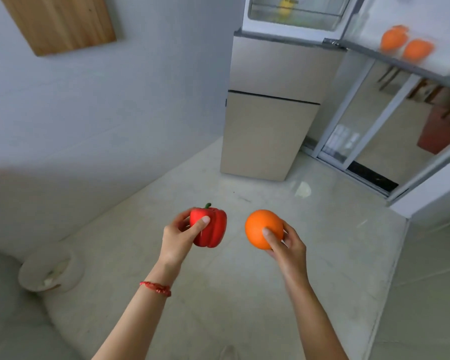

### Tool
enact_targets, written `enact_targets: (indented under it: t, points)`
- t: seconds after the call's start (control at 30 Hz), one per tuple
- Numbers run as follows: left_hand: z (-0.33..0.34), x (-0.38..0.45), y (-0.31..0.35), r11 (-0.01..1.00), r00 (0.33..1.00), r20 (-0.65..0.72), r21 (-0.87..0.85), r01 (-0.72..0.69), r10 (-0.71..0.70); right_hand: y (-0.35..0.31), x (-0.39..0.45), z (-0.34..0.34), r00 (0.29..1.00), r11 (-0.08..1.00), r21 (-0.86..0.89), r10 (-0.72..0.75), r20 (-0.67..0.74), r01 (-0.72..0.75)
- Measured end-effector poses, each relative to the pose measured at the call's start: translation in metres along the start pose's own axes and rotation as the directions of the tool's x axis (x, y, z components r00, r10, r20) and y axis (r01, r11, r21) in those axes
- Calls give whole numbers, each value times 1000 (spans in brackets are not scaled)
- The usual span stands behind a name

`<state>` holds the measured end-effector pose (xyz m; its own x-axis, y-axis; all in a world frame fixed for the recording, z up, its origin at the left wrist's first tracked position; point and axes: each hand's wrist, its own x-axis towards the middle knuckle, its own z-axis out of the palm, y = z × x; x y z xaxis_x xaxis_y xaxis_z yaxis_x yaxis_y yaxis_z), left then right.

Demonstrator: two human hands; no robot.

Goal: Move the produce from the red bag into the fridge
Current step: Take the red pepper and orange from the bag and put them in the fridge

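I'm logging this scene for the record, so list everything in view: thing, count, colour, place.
pepper: one, red with green stem, in the left hand's grip
orange: one, orange, in the right hand's grip
door fruits: two, orange, blurred, on the open fridge door's shelf
fridge: one, beige, upper door open, against the wall
yellow item: one, too blurred to name, inside the fridge
wooden board: one, tan, on the wall, upper left
bin: one, white, on the floor, lower left
bracelet: one, red, left wrist
left hand: holds the pepper
right hand: holds the orange
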<state>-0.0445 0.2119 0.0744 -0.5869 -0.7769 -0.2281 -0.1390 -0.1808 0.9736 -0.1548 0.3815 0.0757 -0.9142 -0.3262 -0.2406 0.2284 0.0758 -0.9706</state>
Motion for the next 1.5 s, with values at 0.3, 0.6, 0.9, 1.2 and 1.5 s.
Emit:
enact_targets:
  t: [0.3, 0.6, 0.9, 1.2, 1.5]
  points:
    - [83, 73, 42, 996, 996, 27, -28, -86, 87, -48, 106, -29, 997, 996, 43, -73, -10, 73]
    - [144, 180, 93, 987, 983, 110, -81, -135, 144, -92, 223, -20, 991, 990, 76, -112, -75, 118]
    - [197, 350, 169, 974, 962, 162, -95, -207, 220, -159, 372, 34, 966, 969, 70, -227, -122, 237]
    - [265, 482, 230, 957, 929, 232, -98, -272, 288, -229, 507, 51, 935, 948, 49, -300, -188, 314]
    - [351, 599, 274, 927, 912, 180, -146, -345, 368, -286, 658, 50, 921, 924, 89, -356, -159, 372]
